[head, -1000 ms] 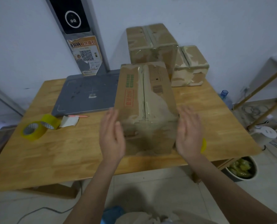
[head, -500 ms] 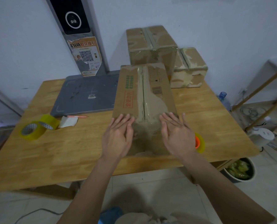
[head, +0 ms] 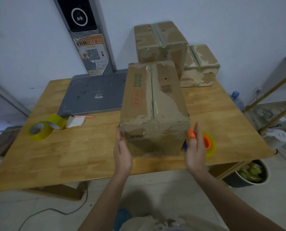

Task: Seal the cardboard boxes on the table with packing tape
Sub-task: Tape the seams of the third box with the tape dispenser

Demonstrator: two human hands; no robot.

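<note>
A wooden tabletop (head: 82,157) stands against a pale bluish wall (head: 230,22). At seven o'clock lies light tiled floor (head: 38,214); at three o'clock, a wooden rack (head: 272,90).

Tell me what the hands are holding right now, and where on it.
The left hand touches the front box at its near left corner; the right hand is open beside it, apart. No closed grip shows.

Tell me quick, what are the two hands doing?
Left hand: open, fingers touching the left near corner of the front cardboard box.
Right hand: open, holding nothing, beside the box.
</note>
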